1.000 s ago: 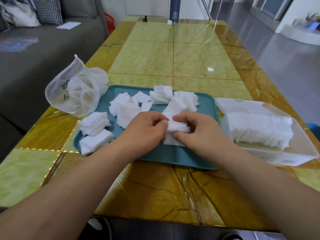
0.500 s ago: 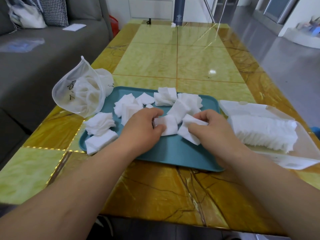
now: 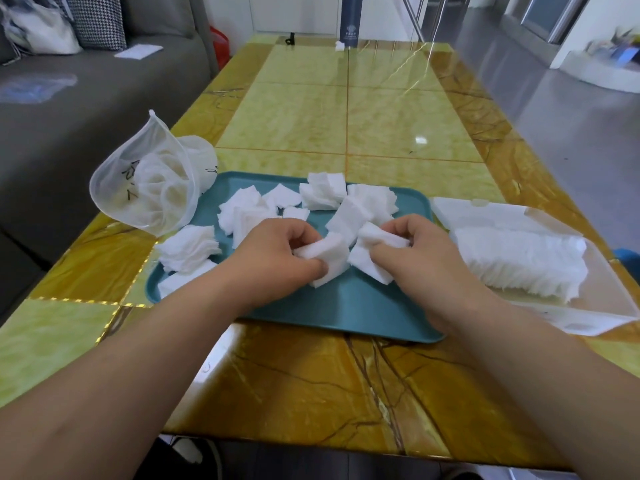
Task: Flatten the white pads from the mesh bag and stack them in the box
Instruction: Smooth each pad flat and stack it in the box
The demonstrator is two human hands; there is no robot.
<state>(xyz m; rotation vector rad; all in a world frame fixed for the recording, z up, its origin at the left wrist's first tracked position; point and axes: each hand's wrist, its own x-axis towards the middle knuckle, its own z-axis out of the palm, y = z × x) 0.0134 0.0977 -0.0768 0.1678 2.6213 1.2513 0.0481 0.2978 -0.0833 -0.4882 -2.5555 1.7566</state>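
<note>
Over the teal tray [image 3: 346,306] my left hand [image 3: 277,254] pinches a small bundle of white pads [image 3: 329,258] between thumb and fingers. Just to its right, my right hand [image 3: 408,258] grips a second bundle of pads [image 3: 372,237]. Several loose crumpled pads [image 3: 325,195] lie scattered on the tray's far half and left edge. The white mesh bag [image 3: 152,188] sits open at the tray's left with pads inside. On the right the clear box [image 3: 588,306] holds a row of stacked pads [image 3: 519,261], its lid [image 3: 485,213] folded back.
The yellow marble table [image 3: 346,126] stretches far ahead with a dark bottle [image 3: 349,22] at its far end. A grey sofa [image 3: 69,116] with cushions and a bag runs along the left. Grey floor lies to the right.
My hands split one bundle of pads into two and drew apart, each keeping a part. The view shifted slightly closer to the tray.
</note>
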